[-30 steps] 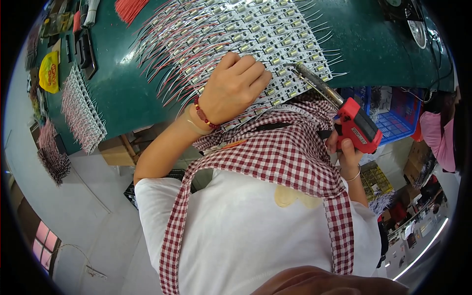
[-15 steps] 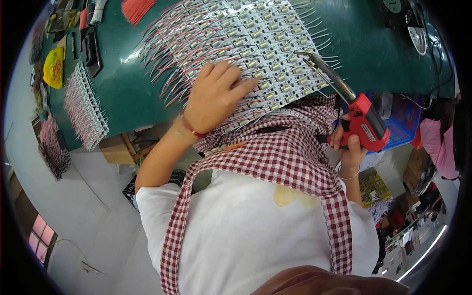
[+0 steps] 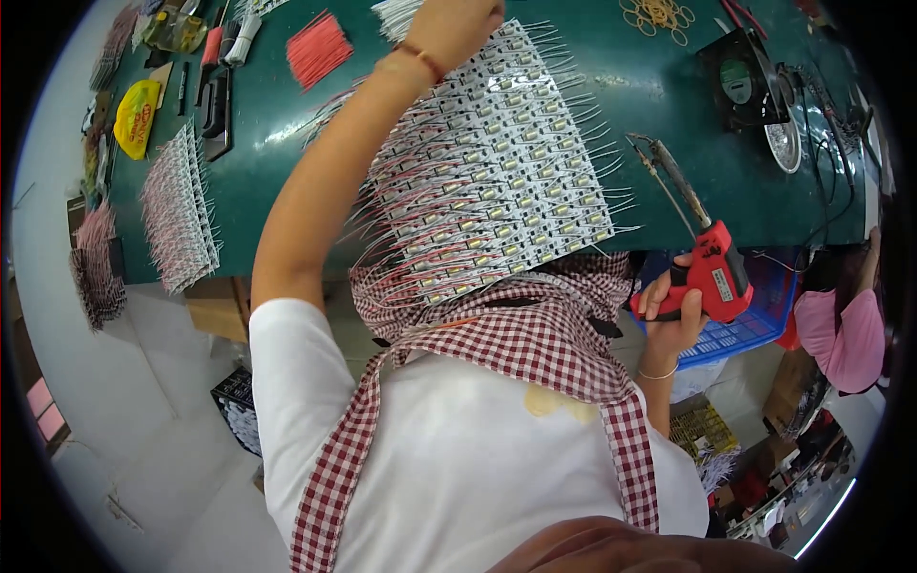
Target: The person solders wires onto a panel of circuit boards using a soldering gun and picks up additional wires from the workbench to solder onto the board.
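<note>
A panel of white circuit boards (image 3: 516, 172) in rows, with red and white wires sticking out on its left and short pale wires on its right, lies at the near edge of the green table. Over its far end reaches my left hand (image 3: 454, 31), close to a bundle of white wires (image 3: 394, 15); its fingers are mostly hidden at the top of the picture, so its grip is unclear. My right hand (image 3: 676, 323) is closed round the handle of a red soldering gun (image 3: 718, 277). The gun's metal tip points up and left, to the right of the panel and apart from it.
Red wires (image 3: 319, 50) lie at the back left, beside tools and a yellow packet (image 3: 137, 118). Wired board strips (image 3: 180, 210) rest at the left edge. Rubber bands (image 3: 657, 17) and a black device (image 3: 745, 81) with cables are at the right, above a blue crate (image 3: 735, 329).
My left hand has left the middle of the panel and stretched forward to its far end. The soldering gun's tip, earlier over the panel's right edge, is now off to its right.
</note>
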### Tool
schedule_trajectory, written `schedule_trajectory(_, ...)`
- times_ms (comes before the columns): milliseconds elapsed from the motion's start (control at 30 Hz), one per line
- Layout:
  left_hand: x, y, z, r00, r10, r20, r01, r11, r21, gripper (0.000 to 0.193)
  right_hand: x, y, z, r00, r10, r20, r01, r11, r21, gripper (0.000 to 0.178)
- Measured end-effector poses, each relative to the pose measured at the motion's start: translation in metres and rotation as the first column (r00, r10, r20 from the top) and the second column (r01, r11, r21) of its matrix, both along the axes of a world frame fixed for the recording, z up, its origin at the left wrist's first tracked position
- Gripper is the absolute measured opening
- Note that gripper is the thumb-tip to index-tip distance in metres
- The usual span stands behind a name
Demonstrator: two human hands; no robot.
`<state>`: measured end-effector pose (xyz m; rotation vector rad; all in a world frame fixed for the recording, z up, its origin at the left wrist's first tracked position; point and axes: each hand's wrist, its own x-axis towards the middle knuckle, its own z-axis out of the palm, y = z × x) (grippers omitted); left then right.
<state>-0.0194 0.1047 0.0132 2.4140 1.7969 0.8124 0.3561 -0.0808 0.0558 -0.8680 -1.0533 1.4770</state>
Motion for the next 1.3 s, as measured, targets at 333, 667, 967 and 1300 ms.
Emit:
schedule_trajectory(333, 0.021, 0.064, -0.021, 0.979, 0.162, -0.121, -0.158, 0.987, 0.042, 0.009, 0.002, -0.004, 0.0, 0.994, -0.106, 0.003, 0.106, 0.993, -0.043, 0.044)
schedule_trajectory(667, 0.027, 0.057, -0.026, 0.948, 0.158, -0.275, -0.108, 0.976, 0.188, 0.009, 0.004, -0.003, -0.002, 0.995, -0.095, 0.003, 0.095, 0.995, 0.002, 0.046)
schedule_trajectory(967, 0.021, 0.071, -0.034, 0.922, 0.084, -0.379, 0.042, 0.949, 0.311, 0.008, 0.008, -0.002, -0.003, 0.998, -0.069, -0.007, 0.07, 0.996, 0.054, 0.047)
schedule_trajectory(1300, 0.06, 0.047, 0.001, 0.84, 0.045, 0.541, -0.145, 0.979, 0.144, 0.007, 0.013, -0.007, -0.004, 0.995, -0.103, -0.008, 0.103, 0.994, 0.025, 0.047)
